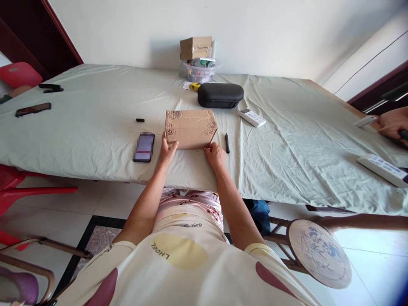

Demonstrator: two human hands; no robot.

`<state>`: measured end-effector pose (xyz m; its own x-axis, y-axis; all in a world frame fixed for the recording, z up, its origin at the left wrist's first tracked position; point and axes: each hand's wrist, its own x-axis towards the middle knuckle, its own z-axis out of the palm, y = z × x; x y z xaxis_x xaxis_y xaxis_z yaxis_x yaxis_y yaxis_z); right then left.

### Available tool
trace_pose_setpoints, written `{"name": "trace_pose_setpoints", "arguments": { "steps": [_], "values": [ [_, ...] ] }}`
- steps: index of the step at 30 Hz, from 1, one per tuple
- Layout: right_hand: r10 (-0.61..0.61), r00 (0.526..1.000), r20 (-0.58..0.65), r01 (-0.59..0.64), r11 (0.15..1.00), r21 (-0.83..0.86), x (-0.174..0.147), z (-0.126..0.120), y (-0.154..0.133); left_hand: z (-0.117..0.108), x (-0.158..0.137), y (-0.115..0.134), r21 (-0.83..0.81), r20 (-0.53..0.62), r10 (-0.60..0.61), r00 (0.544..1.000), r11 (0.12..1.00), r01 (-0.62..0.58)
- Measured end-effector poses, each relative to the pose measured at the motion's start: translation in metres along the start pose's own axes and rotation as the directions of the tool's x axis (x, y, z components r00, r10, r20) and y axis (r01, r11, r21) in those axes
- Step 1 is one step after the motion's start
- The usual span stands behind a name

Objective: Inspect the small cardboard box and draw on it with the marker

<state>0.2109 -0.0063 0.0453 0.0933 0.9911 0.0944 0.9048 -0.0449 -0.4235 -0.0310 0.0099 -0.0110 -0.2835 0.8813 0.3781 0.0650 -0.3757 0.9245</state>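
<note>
Head view | cardboard box [190, 129] sat closed on table [95, 127] near its front edge, phone [144, 147] at its 9 o'clock, pen [227, 143] at 3 | long axis ran 9-to-3, broad face toward person | left hand [167, 149] and right hand [215, 154] touched lower corners, fingers pressed together, curled on box | flaps shut, unopened; nothing lifted.

Top: cream short-sleeved shirt [191, 272] with large yellow and maroon oval blotches
Lettering: dark capitals reading "LHOEL" on the yellow blotch of the shirt
Lower garment: pale pink fabric [188, 204] with small red floral prints and a line of dark script, just beyond the shirt
Arms: bare below the shirt's sleeves; no watch, no rings visible
</note>
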Motion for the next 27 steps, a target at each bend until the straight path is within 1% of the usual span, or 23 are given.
{"name": "trace_pose_setpoints", "arguments": {
  "steps": [8,14,16,18,22,24,25,27],
  "values": [
    [-0.014,1.000,0.002,0.014,1.000,0.023,-0.001,-0.004,0.000,0.000,-0.005,0.011,0.176,-0.035,-0.051,0.998,0.983,0.056],
    [0.029,0.999,-0.036,-0.029,1.000,-0.002,-0.001,-0.003,0.003,0.001,-0.007,0.013,0.260,-0.002,-0.038,0.999,0.965,0.037],
    [0.036,0.998,-0.050,-0.036,0.999,-0.010,-0.002,-0.003,0.003,0.002,-0.009,0.014,0.290,0.004,-0.007,1.000,0.957,0.005],
    [0.059,0.997,-0.056,-0.060,0.998,-0.014,-0.003,-0.003,0.002,0.004,-0.012,0.016,0.311,0.005,0.054,0.999,0.949,-0.053],
    [0.106,0.993,-0.056,-0.105,0.994,0.010,-0.006,-0.007,0.001,0.007,-0.018,0.020,0.298,0.004,0.168,0.986,0.941,-0.161],
    [0.125,0.986,-0.110,-0.122,0.992,0.040,-0.007,-0.011,0.003,0.007,-0.020,0.020,0.292,-0.008,0.185,0.983,0.940,-0.174],
    [0.138,0.976,-0.168,-0.131,0.990,0.056,-0.007,-0.013,0.005,0.007,-0.020,0.020,0.293,-0.011,0.186,0.983,0.940,-0.175],
    [0.169,0.937,-0.307,-0.149,0.985,0.088,-0.005,-0.016,0.011,0.006,-0.020,0.019,0.297,-0.007,0.195,0.981,0.937,-0.184]
  ]
}}
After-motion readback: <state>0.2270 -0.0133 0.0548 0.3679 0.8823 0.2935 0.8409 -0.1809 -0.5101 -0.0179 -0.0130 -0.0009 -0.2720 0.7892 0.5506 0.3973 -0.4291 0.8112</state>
